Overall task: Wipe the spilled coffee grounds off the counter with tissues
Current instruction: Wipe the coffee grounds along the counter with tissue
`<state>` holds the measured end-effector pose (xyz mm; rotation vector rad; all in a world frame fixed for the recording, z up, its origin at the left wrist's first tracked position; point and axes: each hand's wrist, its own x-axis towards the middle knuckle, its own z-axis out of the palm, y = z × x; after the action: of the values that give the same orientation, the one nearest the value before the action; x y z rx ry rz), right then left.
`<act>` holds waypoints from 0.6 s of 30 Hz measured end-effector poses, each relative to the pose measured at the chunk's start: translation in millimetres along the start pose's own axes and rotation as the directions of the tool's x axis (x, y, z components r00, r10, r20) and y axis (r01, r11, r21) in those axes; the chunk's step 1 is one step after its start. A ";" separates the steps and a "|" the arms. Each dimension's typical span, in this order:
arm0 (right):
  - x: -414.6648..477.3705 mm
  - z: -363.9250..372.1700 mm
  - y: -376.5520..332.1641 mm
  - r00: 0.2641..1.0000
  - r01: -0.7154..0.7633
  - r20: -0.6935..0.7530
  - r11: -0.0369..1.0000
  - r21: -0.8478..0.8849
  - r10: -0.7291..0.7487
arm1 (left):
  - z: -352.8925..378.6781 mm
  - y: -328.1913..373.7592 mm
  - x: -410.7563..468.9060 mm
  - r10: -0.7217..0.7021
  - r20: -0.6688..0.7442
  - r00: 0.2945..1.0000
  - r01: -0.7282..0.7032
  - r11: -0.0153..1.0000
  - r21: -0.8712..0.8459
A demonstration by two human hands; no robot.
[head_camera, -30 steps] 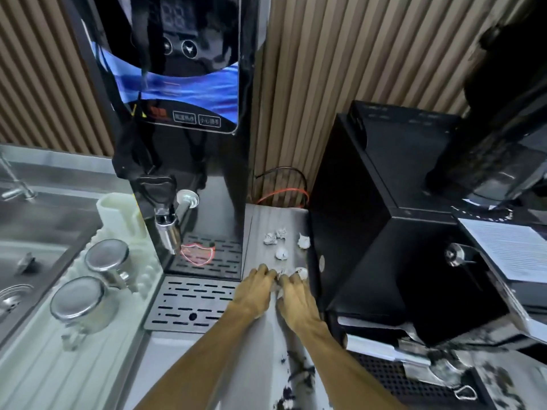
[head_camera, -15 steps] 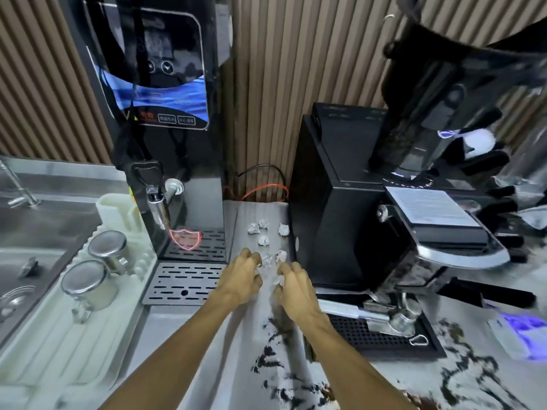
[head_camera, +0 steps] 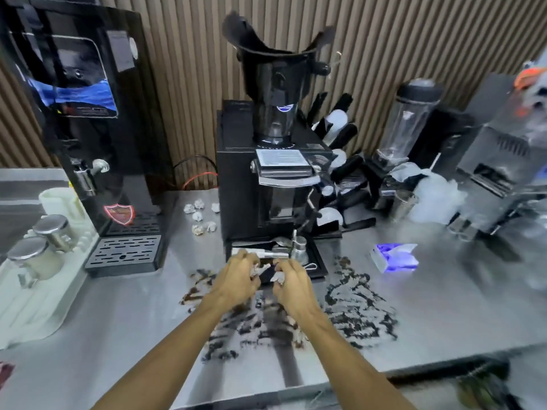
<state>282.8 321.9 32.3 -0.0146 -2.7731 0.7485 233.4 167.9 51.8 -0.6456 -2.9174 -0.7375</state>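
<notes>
Dark coffee grounds (head_camera: 355, 306) are smeared across the steel counter (head_camera: 118, 335) in front of the black grinder (head_camera: 266, 184). My left hand (head_camera: 236, 281) and my right hand (head_camera: 291, 284) hover side by side above the spill, fingers curled. Each pinches a small crumpled piece of white tissue (head_camera: 278, 276). Several used tissue balls (head_camera: 199, 214) lie on the counter between the water dispenser (head_camera: 88, 113) and the grinder. A tissue pack (head_camera: 395, 257) lit blue lies to the right.
A black drip tray (head_camera: 124, 255) sits under the dispenser. Metal cups (head_camera: 32, 255) stand on a white drying rack (head_camera: 29, 297) at left. A blender jar (head_camera: 405, 125), portafilter rack and steel machine (head_camera: 503, 161) crowd the back right. The counter's front edge runs along the bottom.
Both hands pulled back from the tissue balls near the dispenser toward the spill in front of the grinder. The view swung right, showing more of the counter.
</notes>
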 end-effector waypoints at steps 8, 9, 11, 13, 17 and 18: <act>-107.7 -95.9 132.8 0.955 -0.279 -0.118 0.959 -0.058 0.271 | 101.1 162.2 -26.0 0.236 0.156 0.959 -0.219 0.969 -0.117; -122.6 -104.9 150.7 0.936 -0.333 -0.137 0.942 -0.047 0.324 | 114.7 181.6 -30.1 0.276 0.171 0.946 -0.257 0.958 -0.126; -151.2 -122.1 182.0 0.884 -0.448 -0.170 0.893 -0.039 0.436 | 144.2 216.0 -38.8 0.333 0.222 0.917 -0.312 0.942 -0.122; -180.0 -131.6 213.6 0.828 -0.545 -0.192 0.837 -0.049 0.527 | 174.8 244.8 -49.1 0.387 0.275 0.880 -0.366 0.922 -0.126; -236.1 -123.3 267.6 0.728 -0.673 -0.192 0.740 -0.016 0.658 | 237.6 284.7 -76.8 0.467 0.383 0.797 -0.444 0.883 -0.154; -248.8 -115.4 280.2 0.698 -0.703 -0.189 0.711 -0.003 0.690 | 255.3 289.4 -84.4 0.481 0.401 0.780 -0.456 0.875 -0.162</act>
<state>535.8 601.9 -74.0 -1.1593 -2.5789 0.7412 439.8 485.7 -59.9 -1.6634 -2.8771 -0.6785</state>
